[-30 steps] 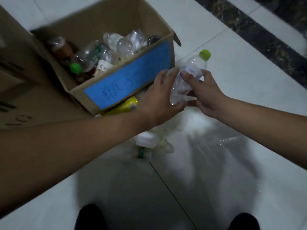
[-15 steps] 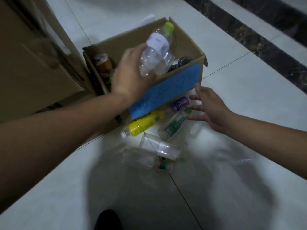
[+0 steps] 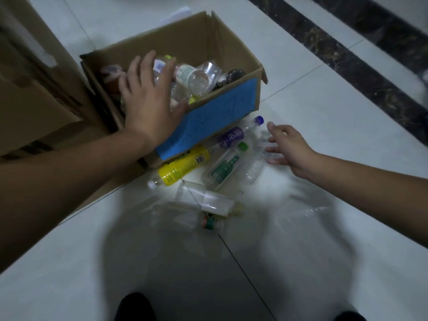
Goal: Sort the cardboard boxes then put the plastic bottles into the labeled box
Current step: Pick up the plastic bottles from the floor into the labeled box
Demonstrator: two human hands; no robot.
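Plastic bottles (image 3: 225,169) lay on floor (image 3: 324,239) against blue-labeled box (image 3: 220,117), more inside. Left hand (image 3: 150,105) splayed over box, empty; right hand (image 3: 287,144) open, reaching. Risk: a nudge could roll bottles away.

The pale tiled floor (image 3: 324,228), with a dark marble band (image 3: 347,49) at upper right, carries a blue-labelled box (image 3: 231,54) at upper centre beside a larger carton (image 3: 34,100) at left. Just below the box lie a yellow-labelled bottle (image 3: 183,166), a purple-labelled bottle (image 3: 234,136), a green-labelled bottle (image 3: 225,169) and several clear ones.
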